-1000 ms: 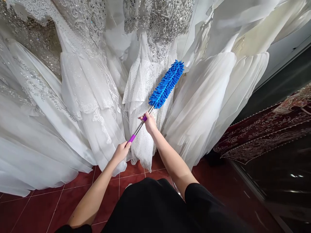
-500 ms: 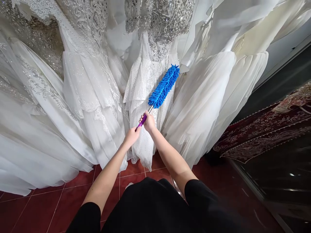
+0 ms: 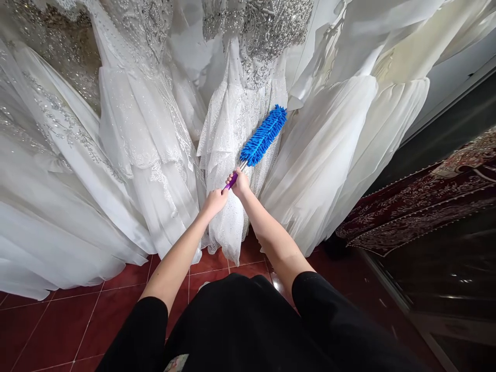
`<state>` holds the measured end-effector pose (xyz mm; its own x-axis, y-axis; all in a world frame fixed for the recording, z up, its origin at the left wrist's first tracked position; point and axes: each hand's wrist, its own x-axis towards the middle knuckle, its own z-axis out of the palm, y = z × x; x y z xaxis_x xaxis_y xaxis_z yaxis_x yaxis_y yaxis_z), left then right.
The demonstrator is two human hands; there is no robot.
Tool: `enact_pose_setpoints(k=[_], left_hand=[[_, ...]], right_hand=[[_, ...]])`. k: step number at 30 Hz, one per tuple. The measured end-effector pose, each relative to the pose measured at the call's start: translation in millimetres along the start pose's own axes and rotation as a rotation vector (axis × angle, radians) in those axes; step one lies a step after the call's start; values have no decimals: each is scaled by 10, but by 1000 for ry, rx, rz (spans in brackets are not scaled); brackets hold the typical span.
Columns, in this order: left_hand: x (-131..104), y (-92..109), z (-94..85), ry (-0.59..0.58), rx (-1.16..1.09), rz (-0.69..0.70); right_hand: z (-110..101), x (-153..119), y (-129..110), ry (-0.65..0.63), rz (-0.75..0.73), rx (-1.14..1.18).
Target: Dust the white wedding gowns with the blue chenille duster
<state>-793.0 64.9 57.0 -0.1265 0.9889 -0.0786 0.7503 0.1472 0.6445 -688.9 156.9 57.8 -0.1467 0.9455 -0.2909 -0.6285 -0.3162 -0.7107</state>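
Note:
Both hands grip a duster (image 3: 264, 135) with a fluffy blue head, a short metal shaft and a purple handle. My left hand (image 3: 215, 201) is closed around the lower end of the handle. Higher up, near the shaft, my right hand (image 3: 241, 183) wraps round it. The blue head slants up and to the right, in front of a white beaded dress (image 3: 225, 119) with a sparkling bodice. Whether its fibres touch the fabric I cannot tell. The handle is mostly covered by my fingers.
More white gowns hang on the left (image 3: 132, 119) and right (image 3: 325, 150), their skirts reaching down near the red tiled floor (image 3: 116, 310). On the right, a dark red patterned cloth (image 3: 418, 206) with a beaded edge lies over a dark, shiny surface.
My hands and the duster's handle have shifted slightly up and right in view. The duster's tip stays in nearly the same spot. The dresses and floor appear a little higher in the picture.

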Motion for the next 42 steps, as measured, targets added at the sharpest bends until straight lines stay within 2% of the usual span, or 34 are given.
enact_pose_setpoints(k=[4,7,12,15,18,23,29,33,37,39,42], left_hand=[[-46,-115,-14,-69,4,7],[-36,-167,-39,-43,13,49],[36,-168,-14,63,-39,106],[87,-150,25,99,-72,98],[124,-163,59,95,-59,67],[121,-262,78,-11,22,42],[63,-381,-11,-109,56,157],[72,-422,-95,-100,8,200],[113,-408,-113,-7,-42,202],[122,-379,-90,31,-59,170],[104,-332,-38,64,-60,100]], right_hand=[[-60,-29,153,130,55,73],[8,-48,176,166,-15,53],[230,-27,57,78,-202,-68],[297,53,-19,2,-207,-141],[239,141,-15,-2,-127,-150],[3,164,169,104,14,-58],[-121,60,369,223,26,24],[-51,19,374,184,-79,37],[97,48,271,88,-188,-30],[157,86,210,34,-190,-77],[178,140,163,-24,-120,-126]])
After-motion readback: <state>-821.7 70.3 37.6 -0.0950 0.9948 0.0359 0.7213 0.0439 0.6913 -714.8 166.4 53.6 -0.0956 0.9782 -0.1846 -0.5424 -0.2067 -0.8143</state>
